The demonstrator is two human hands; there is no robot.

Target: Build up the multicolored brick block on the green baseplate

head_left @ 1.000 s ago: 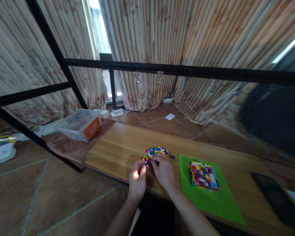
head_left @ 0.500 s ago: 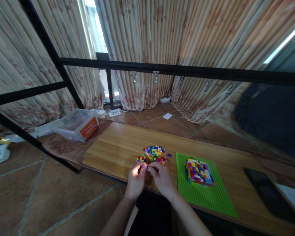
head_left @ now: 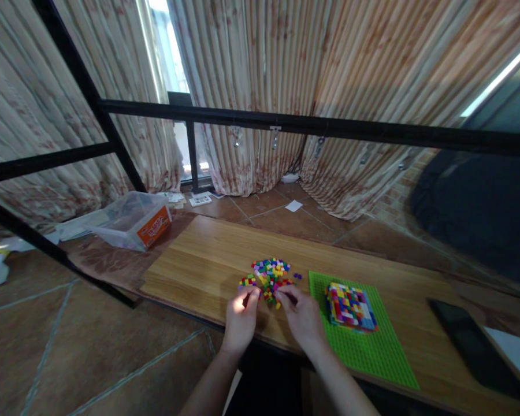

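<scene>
Handling small bricks, partway along by my judgement. Done so far: a low rectangular stack of multicoloured plastic bricks (head_left: 351,306) sits on a flat bright-green studded plastic baseplate (head_left: 381,359), 3 o'clock from my right hand (head_left: 304,316). Remaining: a heap of loose multicoloured plastic bricks (head_left: 269,279) on the brown wood-grain bench (head_left: 208,248), 12 o'clock from between my hands. Right grip's fingertips bunched at the heap's 5 o'clock edge; left hand (head_left: 241,315) pinched at its 7 o'clock. Can't tell if either holds a brick, or whether the stack's top is complete.
</scene>
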